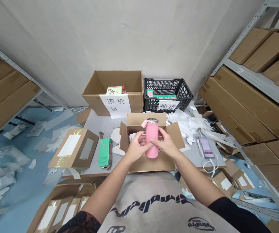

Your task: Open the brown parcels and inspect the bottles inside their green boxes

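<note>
Grey table [92, 124], strewn with paper scraps [198, 124], stands before a plain wall [129, 35]. Pink bottle [152, 139] is upright over the open carton [162, 164]; left hand [136, 146] and right hand [166, 143] both curl closed about its sides. Rear finger contact is hidden, so firmness is uncertain. Risk: its smooth-looking body could slip if either hand slackens, dropping it into the carton. Strap [144, 123] juts out and could catch on the left flap [123, 137].
</note>
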